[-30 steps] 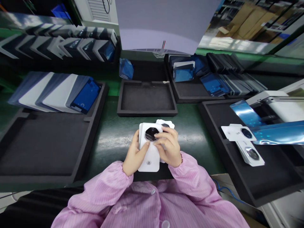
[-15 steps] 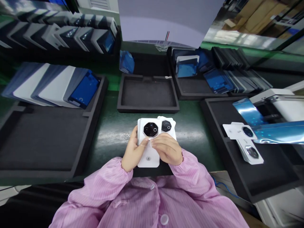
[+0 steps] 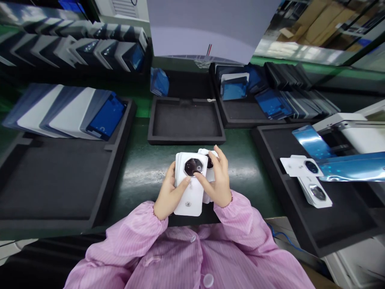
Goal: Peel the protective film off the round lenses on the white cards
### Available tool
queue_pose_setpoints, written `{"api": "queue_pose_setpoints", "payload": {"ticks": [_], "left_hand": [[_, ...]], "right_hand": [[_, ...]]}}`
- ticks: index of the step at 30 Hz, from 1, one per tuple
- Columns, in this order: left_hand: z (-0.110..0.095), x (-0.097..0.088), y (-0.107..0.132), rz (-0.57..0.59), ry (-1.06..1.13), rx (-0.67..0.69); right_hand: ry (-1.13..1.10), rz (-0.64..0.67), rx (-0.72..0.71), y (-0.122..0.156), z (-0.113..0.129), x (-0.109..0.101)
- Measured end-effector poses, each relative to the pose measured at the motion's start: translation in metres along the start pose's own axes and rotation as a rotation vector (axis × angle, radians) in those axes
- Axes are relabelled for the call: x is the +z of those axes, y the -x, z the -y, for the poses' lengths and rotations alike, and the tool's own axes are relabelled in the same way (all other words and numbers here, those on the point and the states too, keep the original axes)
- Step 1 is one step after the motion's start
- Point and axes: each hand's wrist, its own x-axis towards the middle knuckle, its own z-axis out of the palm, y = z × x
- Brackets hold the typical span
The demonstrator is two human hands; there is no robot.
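Tabletop trays (image 3: 57, 176) hold panels (image 3: 72, 112); left hand (image 3: 169, 195) grips white covers (image 3: 192, 196), half-open right hand (image 3: 219, 182) touches one.

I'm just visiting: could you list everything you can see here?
Bench: one, dark green, centre
White plate stack: one, white with dark window, centre
Second white stack: one, white, right of it
Other white plates: several, white, at right
Shiny film: two visible pieces, blue, far right
Standing plates: many, blue, white and grey, left and rear
Trays: at least five, black, on the bench
Pale board: one, lavender, top centre
Equipment: count unclear, white, far right
Cardboard: count unclear, brown, top right
Cable: one, blue, lower right
Sleeves: two, pink, bottom centre
Left hand: one, bare, fingers at the first stack's left edge
Right hand: one, bare, thumb at the window's lower edge
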Motion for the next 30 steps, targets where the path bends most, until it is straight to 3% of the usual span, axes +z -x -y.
{"api": "queue_pose_setpoints", "payload": {"ticks": [5, 7, 11, 13, 15, 17, 20, 23, 26, 30], "left_hand": [[0.002, 0.0, 0.0, 0.014, 0.014, 0.006], [0.002, 0.0, -0.001, 0.0, 0.02, 0.02], [0.001, -0.002, -0.003, -0.052, 0.048, 0.02], [0.001, -0.002, -0.003, -0.063, 0.082, 0.007], [0.0, -0.002, -0.004, -0.068, 0.109, -0.01], [-0.001, -0.002, -0.004, -0.068, 0.129, -0.019], [-0.002, -0.001, -0.004, -0.049, 0.135, -0.017], [-0.002, 0.0, -0.004, -0.035, 0.102, -0.021], [0.001, 0.001, -0.002, -0.035, 0.046, -0.009], [0.005, 0.003, 0.001, -0.024, -0.062, 0.008]], "right_hand": [[-0.109, 0.032, 0.132, -0.002, -0.002, -0.002], [-0.196, -0.068, 0.18, -0.004, -0.006, -0.005], [-0.458, -0.427, 0.371, -0.01, -0.027, -0.018], [-0.511, -0.493, 0.442, -0.012, -0.04, -0.027], [-0.51, -0.407, 0.49, -0.012, -0.049, -0.031], [-0.432, -0.236, 0.514, -0.011, -0.053, -0.029], [-0.087, -0.045, 0.437, -0.01, -0.052, -0.02], [0.194, -0.073, 0.27, -0.009, -0.04, -0.011], [0.095, -0.176, 0.119, -0.009, -0.022, -0.006], [-0.126, -0.065, 0.097, -0.006, -0.003, 0.0]]}}
